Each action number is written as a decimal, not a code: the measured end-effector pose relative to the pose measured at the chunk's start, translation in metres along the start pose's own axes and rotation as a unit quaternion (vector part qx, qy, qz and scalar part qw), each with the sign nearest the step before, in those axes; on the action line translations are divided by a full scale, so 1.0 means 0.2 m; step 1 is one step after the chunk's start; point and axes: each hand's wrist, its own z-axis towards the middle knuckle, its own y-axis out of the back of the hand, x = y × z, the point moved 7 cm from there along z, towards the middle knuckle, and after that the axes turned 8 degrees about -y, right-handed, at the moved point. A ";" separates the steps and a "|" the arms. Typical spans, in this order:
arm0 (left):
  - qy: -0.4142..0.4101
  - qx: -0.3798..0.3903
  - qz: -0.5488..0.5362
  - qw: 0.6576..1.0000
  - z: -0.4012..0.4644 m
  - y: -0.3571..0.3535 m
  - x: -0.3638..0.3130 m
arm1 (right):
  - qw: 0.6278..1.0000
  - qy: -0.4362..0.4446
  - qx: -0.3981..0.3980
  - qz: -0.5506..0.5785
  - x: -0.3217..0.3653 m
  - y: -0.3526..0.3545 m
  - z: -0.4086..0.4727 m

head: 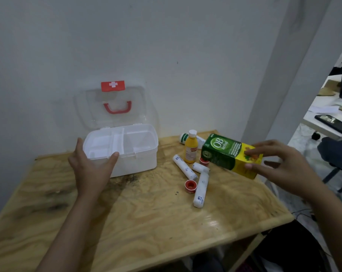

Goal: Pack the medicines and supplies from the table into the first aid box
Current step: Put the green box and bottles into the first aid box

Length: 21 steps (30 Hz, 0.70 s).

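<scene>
A white first aid box (138,160) stands open at the back of the wooden table (146,222), its clear lid (115,107) with a red handle leaning on the wall. My left hand (91,165) rests against the box's front left corner, thumb on the rim, fingers spread. My right hand (284,165) grips a green and yellow medicine carton (225,154), held tilted above the table. Three white bandage rolls (200,190) lie right of the box, with a red tape roll (190,185), an orange syrup bottle (190,149) and a white tube (183,138) behind.
A second red tape roll (204,160) sits partly hidden under the carton. The white wall runs close behind the box. At the right stands another desk with a dark phone (335,124), and a chair below it.
</scene>
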 end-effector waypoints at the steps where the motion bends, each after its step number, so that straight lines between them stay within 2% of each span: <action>1: 0.004 0.005 0.002 1.000 0.00 0.00 0.00 | 1.000 0.015 -0.003 0.014 0.06 0.00 0.03; 5: -0.014 0.026 0.039 0.999 0.03 0.00 0.01 | 0.996 0.077 0.022 0.047 0.34 -0.10 0.14; 9: -0.047 0.079 0.094 0.991 0.10 -0.02 0.02 | 0.991 0.125 0.031 0.015 0.60 -0.31 0.30; 12: -0.052 0.092 0.126 0.986 0.14 -0.03 0.02 | 0.986 0.154 0.032 -0.057 0.73 -0.51 0.44; 21: -0.062 0.095 0.141 0.983 0.12 -0.01 0.04 | 0.959 0.129 0.119 -0.224 0.82 -1.04 0.66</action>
